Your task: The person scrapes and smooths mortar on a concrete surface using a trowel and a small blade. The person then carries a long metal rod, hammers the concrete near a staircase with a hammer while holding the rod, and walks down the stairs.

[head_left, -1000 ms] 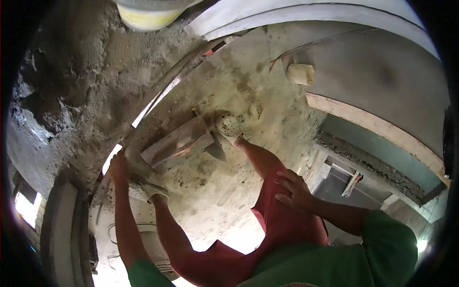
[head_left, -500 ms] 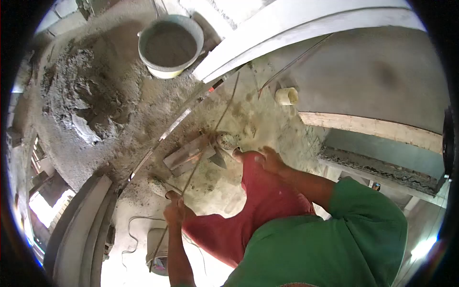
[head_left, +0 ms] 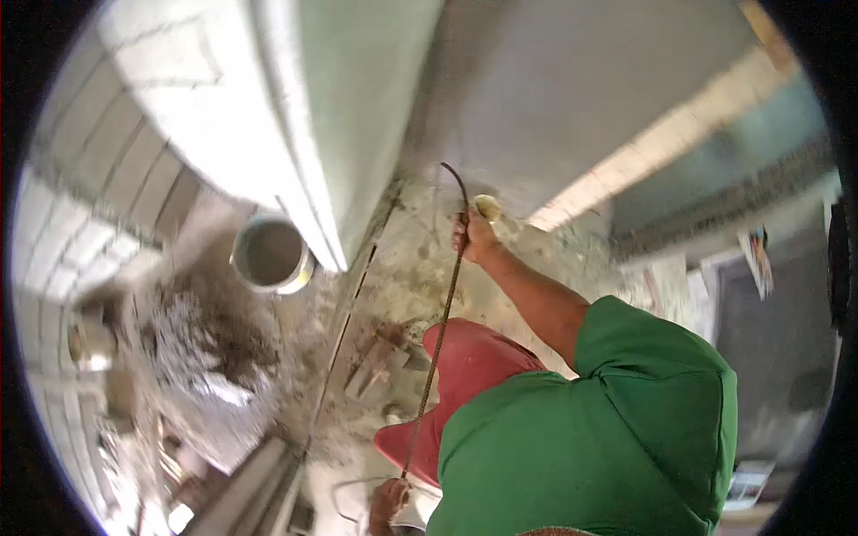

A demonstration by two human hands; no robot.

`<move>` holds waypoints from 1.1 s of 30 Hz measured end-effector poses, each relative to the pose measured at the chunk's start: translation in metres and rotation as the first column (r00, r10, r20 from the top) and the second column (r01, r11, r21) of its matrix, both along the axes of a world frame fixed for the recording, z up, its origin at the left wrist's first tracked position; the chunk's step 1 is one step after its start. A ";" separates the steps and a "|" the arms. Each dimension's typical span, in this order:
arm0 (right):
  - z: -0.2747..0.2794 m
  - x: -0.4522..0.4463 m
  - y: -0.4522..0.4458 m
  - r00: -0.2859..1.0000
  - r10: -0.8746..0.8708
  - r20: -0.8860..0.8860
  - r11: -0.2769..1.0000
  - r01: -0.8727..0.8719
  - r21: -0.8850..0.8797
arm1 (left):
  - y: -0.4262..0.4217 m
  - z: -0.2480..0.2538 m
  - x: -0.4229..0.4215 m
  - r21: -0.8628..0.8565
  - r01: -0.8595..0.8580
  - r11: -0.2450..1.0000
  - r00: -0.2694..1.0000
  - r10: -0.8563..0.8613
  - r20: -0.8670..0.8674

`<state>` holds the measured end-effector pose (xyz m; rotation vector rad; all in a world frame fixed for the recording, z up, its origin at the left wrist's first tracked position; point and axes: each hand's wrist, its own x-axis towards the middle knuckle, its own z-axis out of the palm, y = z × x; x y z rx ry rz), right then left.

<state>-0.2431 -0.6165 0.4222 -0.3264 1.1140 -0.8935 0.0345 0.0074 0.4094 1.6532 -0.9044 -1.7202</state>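
Observation:
A long thin ribbed rod [head_left: 441, 335], bent at its upper end, slants across the front of my body. My right hand [head_left: 474, 237] is wrapped round it close to the bent end, with the arm stretched forward. Near the rod's lower end, at the bottom of the view, my left hand [head_left: 388, 500] is closed on it. Left of the rod, a flat trowel [head_left: 377, 368] lies on the floor by my feet. A pale cup-like container [head_left: 488, 208] is just beyond my right hand.
A bucket of grey mix [head_left: 270, 254] stands at the left, above a heap of wet mortar [head_left: 210, 344]. A pale column [head_left: 335, 116] rises ahead. A long wooden board [head_left: 643, 147] runs along the right side. Several boards lie at the lower left.
My right hand has left my knee, reached forward and closed on the rod's upper part. The rod has swung across my front in my left hand. The view has turned, showing more wall and column.

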 end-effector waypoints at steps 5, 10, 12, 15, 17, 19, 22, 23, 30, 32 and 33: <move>0.125 -0.062 0.091 0.938 -0.333 0.098 0.929 0.344 -0.139 | -0.023 0.043 -0.013 0.171 -0.015 0.985 0.999 0.022 -0.037; 0.213 -0.122 0.190 0.880 -0.448 0.156 0.841 0.474 -0.261 | -0.019 0.052 -0.039 0.069 0.104 0.992 0.991 -0.109 0.079; 0.228 -0.136 0.218 0.868 -0.441 0.226 0.814 0.493 -0.307 | -0.028 0.063 -0.049 0.021 0.131 0.991 0.977 -0.133 0.165; 0.247 -0.168 0.235 0.835 -0.505 0.221 0.768 0.551 -0.328 | -0.036 0.068 -0.068 -0.052 0.220 0.974 0.945 -0.199 0.261; 0.252 -0.192 0.241 0.892 -0.424 0.157 0.756 0.445 -0.481 | -0.041 0.053 -0.082 -0.127 0.194 0.973 0.965 -0.166 0.204; 0.250 -0.221 0.247 0.885 -0.441 0.147 0.740 0.451 -0.499 | -0.050 0.049 -0.099 -0.200 0.298 0.934 0.916 -0.220 0.336; 0.238 -0.299 0.254 0.861 -0.489 0.144 0.712 0.489 -0.504 | -0.084 0.089 -0.173 -0.223 0.514 0.828 0.744 -0.302 0.596; 0.233 -0.327 0.259 0.834 -0.539 0.117 0.715 0.526 -0.461 | -0.096 0.102 -0.201 -0.163 0.478 0.863 0.797 -0.349 0.493; 0.203 -0.519 0.292 0.659 -0.751 -0.039 0.608 0.666 -0.432 | -0.162 0.112 -0.356 -0.043 0.580 0.814 0.800 -0.558 0.223; 0.204 -0.556 0.311 0.608 -0.791 -0.072 0.571 0.690 -0.445 | -0.175 0.133 -0.397 -0.049 0.578 0.815 0.812 -0.567 0.139; 0.206 -0.572 0.323 0.586 -0.804 -0.103 0.563 0.693 -0.451 | -0.179 0.148 -0.417 0.054 0.586 0.808 0.801 -0.588 0.107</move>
